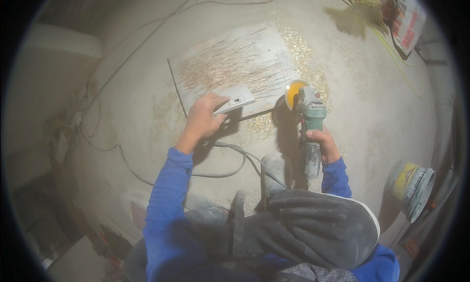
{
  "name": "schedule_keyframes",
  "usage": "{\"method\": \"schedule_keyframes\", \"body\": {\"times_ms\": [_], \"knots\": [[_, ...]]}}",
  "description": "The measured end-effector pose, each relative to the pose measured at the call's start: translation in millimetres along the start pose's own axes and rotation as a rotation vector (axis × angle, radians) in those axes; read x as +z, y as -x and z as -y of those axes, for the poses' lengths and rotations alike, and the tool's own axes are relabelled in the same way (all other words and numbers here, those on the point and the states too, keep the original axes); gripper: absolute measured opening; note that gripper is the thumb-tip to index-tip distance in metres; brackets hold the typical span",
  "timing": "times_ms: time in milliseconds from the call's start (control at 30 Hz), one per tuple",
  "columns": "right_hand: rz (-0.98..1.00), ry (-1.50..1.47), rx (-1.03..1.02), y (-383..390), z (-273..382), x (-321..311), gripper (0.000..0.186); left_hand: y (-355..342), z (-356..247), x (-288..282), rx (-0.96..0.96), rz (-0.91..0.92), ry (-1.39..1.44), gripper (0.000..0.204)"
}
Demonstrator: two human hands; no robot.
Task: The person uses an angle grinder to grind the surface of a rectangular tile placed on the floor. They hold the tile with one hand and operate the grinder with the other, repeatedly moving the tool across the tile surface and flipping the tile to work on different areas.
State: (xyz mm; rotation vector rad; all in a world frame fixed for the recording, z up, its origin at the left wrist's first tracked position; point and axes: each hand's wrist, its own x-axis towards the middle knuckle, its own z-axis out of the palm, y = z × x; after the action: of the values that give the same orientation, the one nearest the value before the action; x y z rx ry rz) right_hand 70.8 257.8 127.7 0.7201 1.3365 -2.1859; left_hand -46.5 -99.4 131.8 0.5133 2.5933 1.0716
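Observation:
My left hand (204,118) grips a small grey tile piece (236,99) with a triangular notch, resting it on the near edge of a scratched board (230,64) that lies flat on the floor. Held upright in my right hand (323,142) is a green angle grinder (310,120). Its yellow disc (293,93) stands just right of the board's near corner, apart from the tile piece. Blue sleeves cover both forearms.
The grinder's grey cable (230,159) loops across the dusty concrete floor near my knee. A tipped bucket (412,185) lies at the right. A straw broom (360,12) and printed bags (409,22) sit at the top right. Thin wires trail at the left.

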Motion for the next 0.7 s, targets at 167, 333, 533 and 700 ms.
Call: {"method": "schedule_keyframes", "body": {"times_ms": [167, 333, 533, 700], "knots": [[-0.004, -0.007, 0.012, 2, 1, 1, 0.067, -2, 0, -2, -0.018, -0.040, 0.086, 0.037], [0.003, -0.009, 0.029, 2, 3, 4, 0.064, 0, -2, -2, -0.008, -0.065, 0.082, 0.036], [0.013, 0.041, -0.004, 4, 3, 4, 0.064, -4, -3, -5, -0.007, -0.107, 0.010, 0.031], [0.010, 0.067, -0.003, 3, 5, 4, 0.062, -37, 23, -31, -0.182, -0.002, 0.227, 0.029]]}}
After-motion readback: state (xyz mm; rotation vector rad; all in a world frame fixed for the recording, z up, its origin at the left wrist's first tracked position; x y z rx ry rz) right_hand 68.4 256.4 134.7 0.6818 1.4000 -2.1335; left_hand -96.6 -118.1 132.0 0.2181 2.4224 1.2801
